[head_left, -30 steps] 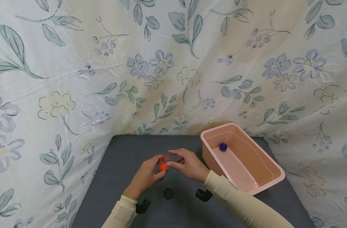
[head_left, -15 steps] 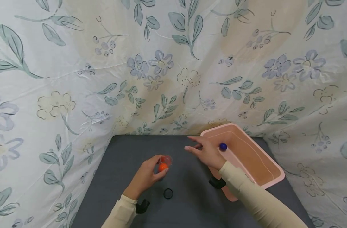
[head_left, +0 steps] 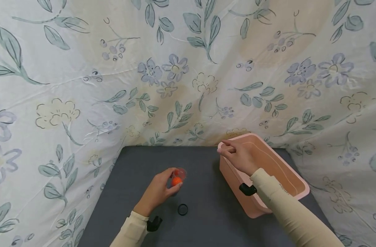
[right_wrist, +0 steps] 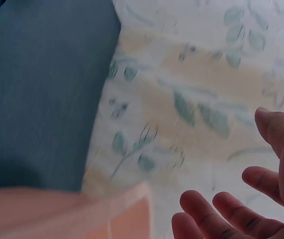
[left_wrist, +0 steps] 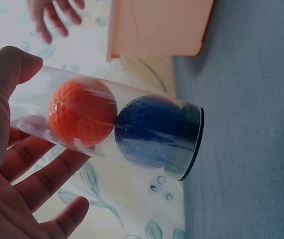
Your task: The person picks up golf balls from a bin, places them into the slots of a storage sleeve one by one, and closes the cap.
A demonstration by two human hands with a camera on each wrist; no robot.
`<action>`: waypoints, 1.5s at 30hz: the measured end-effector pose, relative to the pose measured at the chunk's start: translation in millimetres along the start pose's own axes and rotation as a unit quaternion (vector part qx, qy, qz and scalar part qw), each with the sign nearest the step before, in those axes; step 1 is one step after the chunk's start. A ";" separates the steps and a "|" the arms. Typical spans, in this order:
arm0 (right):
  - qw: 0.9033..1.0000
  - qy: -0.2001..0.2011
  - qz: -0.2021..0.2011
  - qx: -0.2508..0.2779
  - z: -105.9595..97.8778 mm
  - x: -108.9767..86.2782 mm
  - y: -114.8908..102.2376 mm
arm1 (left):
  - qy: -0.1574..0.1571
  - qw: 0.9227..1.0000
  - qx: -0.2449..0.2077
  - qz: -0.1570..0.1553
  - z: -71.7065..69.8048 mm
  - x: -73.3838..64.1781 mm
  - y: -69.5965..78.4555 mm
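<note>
My left hand (head_left: 158, 187) grips a clear plastic tube (left_wrist: 30, 102) between thumb and fingers above the dark table. Inside it, the left wrist view shows an orange golf ball (left_wrist: 82, 112) nearer the hand and a dark blue golf ball (left_wrist: 151, 130) against the black-rimmed end. Over the left rim of a pink bin (head_left: 232, 187) hovers my right hand (head_left: 241, 158), its fingers loosely bent and holding nothing in the right wrist view. The hand and arm cover part of the bin's inside.
A black ring-shaped piece (head_left: 182, 209) lies on the dark grey table (head_left: 206, 226) in front of the left hand. Floral cloth (head_left: 188, 113) hangs behind the table and at its sides. The bin takes up the table's right side.
My right hand has left the tube and moved right to above the bin. The blue ball seen in the bin earlier is now hidden. My left hand has stayed put, holding the tube.
</note>
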State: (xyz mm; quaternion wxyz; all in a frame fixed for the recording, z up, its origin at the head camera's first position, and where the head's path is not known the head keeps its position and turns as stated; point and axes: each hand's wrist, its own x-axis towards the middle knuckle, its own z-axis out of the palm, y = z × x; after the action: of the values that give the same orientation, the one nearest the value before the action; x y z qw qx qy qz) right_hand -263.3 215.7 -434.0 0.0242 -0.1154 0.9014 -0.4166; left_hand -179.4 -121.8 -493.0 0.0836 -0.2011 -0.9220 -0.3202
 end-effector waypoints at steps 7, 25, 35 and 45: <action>0.998 0.048 0.003 -0.039 -8.4 17.0 36.5 | -0.001 1.000 0.000 -0.001 -0.3 0.8 -3.0; 0.997 0.035 0.065 -0.038 -5.1 48.4 99.4 | 0.000 1.000 0.004 -0.002 -2.5 1.4 -7.9; 0.991 0.040 0.098 -0.087 -2.0 66.0 143.2 | 0.005 1.000 0.003 0.007 -2.9 4.3 -11.7; 0.983 0.018 0.134 -0.126 3.8 66.6 188.6 | 0.006 1.000 -0.007 -0.008 -4.3 1.8 -13.4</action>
State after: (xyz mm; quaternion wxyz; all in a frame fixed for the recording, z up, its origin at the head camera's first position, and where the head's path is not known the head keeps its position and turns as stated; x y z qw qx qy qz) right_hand -362.9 315.8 -575.6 0.0488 0.0115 0.9542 -0.2948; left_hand -186.6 -133.5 -496.6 0.0855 -0.1925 -0.9209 -0.3281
